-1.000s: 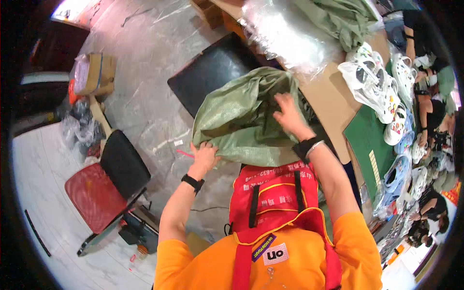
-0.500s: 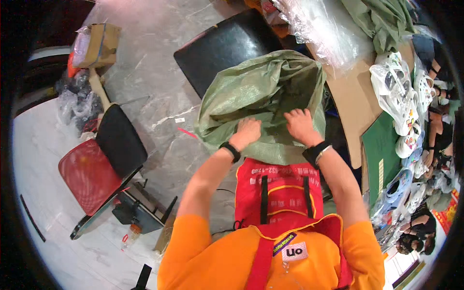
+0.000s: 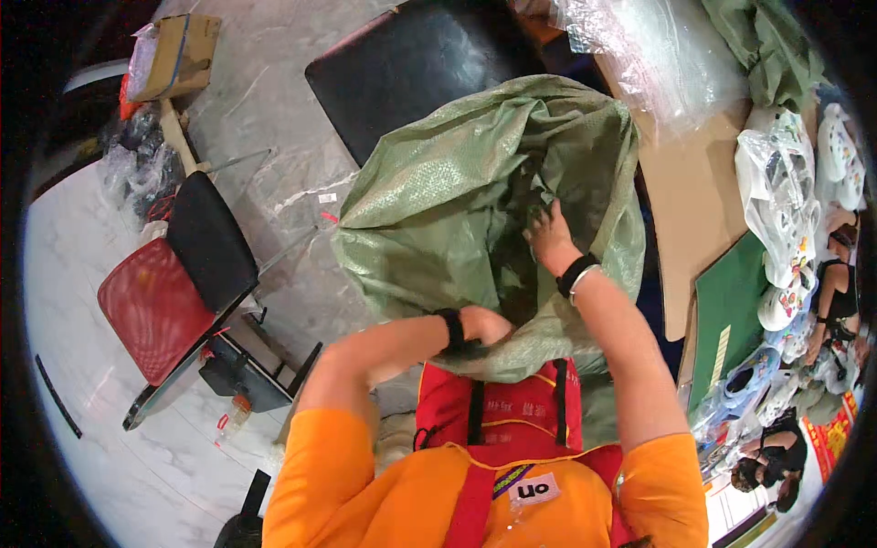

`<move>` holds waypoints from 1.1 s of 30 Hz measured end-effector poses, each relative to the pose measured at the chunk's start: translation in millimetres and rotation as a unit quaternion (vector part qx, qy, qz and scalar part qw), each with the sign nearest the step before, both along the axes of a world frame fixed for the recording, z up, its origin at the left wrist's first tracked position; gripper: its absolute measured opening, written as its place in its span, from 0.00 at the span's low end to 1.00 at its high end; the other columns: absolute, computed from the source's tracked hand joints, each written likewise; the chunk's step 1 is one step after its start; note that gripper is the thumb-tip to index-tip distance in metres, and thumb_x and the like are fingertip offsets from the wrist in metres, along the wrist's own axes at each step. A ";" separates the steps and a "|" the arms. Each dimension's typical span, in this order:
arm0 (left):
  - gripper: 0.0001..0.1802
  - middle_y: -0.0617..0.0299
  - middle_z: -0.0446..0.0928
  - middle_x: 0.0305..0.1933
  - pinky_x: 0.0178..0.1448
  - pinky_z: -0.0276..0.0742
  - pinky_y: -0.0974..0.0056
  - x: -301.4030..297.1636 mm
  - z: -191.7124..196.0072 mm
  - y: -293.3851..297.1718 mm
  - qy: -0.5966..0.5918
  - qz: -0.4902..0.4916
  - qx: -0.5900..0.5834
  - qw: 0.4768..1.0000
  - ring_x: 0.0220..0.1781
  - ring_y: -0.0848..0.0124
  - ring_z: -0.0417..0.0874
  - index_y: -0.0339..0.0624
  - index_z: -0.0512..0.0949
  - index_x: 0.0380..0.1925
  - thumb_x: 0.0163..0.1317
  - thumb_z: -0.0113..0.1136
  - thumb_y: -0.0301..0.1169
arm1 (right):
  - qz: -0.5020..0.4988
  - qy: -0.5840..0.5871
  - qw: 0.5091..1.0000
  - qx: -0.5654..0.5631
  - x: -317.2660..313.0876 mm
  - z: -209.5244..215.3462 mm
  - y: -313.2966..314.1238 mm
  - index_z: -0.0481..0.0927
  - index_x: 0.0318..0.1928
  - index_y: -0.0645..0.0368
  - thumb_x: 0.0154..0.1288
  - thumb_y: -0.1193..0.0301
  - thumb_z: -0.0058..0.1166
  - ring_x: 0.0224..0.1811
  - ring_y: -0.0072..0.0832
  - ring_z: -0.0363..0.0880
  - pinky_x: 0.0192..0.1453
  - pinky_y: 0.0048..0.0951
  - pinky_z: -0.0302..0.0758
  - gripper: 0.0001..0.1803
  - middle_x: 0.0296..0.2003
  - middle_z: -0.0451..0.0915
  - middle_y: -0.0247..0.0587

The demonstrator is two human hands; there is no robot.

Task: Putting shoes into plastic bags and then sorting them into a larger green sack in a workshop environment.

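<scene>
A large green woven sack gapes in front of me, its mouth wide and its inside dark and creased. My left hand is closed at the sack's near rim, with the fingertips hidden. My right hand reaches into the mouth on the right, fingers stretched out and apart near the inner folds. What lies deeper in the sack is too dark to make out. Below the sack hangs my red apron.
A black padded seat stands behind the sack. To the left are a red and black chair and a cardboard box. On the right are cardboard, a green board, clear plastic and bagged clogs.
My left hand has come down to the near rim, and my right hand has gone deeper into the sack. The mouth is wider, with its left side pulled further out.
</scene>
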State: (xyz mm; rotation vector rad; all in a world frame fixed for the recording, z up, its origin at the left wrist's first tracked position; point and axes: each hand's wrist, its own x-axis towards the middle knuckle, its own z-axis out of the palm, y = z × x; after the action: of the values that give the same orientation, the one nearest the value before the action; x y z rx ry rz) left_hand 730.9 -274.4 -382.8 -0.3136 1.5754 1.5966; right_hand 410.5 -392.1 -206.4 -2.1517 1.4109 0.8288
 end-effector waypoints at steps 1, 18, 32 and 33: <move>0.13 0.54 0.72 0.45 0.46 0.68 0.62 -36.0 29.8 1.2 0.019 -0.062 0.020 0.998 0.45 0.61 0.72 0.36 0.71 0.38 0.56 0.41 0.27 | 0.220 0.170 0.960 0.033 -28.5 -13.7 24.7 0.65 0.55 0.49 0.61 0.58 0.38 0.57 0.33 0.61 0.61 0.46 0.48 0.23 0.55 0.65 0.34; 0.12 0.55 0.76 0.33 0.35 0.71 0.55 -117.1 192.7 -177.9 0.056 -0.272 -0.208 0.938 0.35 0.55 0.76 0.43 0.73 0.34 0.49 0.48 0.33 | 0.027 0.343 0.902 0.262 -98.0 47.2 85.4 0.56 0.61 0.49 0.61 0.54 0.33 0.65 0.31 0.48 0.66 0.41 0.43 0.29 0.62 0.55 0.30; 0.28 0.48 0.71 0.47 0.49 0.67 0.59 -172.1 225.6 -230.9 0.107 0.135 -0.288 0.942 0.47 0.56 0.72 0.45 0.64 0.54 0.49 0.52 0.29 | -0.202 0.160 0.954 0.154 -99.9 84.9 42.8 0.59 0.59 0.47 0.61 0.56 0.37 0.59 0.41 0.57 0.65 0.41 0.44 0.26 0.56 0.62 0.44; 0.26 0.49 0.71 0.46 0.49 0.68 0.59 -188.1 244.7 -237.9 0.095 0.221 -0.218 0.946 0.46 0.57 0.73 0.44 0.64 0.53 0.50 0.52 0.29 | -0.322 0.052 0.945 0.039 -101.1 91.2 40.3 0.61 0.57 0.50 0.59 0.60 0.41 0.56 0.43 0.60 0.60 0.41 0.51 0.25 0.54 0.63 0.46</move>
State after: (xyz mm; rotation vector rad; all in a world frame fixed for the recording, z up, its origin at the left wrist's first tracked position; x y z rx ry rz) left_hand 542.8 -512.3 -138.2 -0.8214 2.1203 1.6212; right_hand 309.4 -351.9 -115.1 -1.4453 1.9346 0.7239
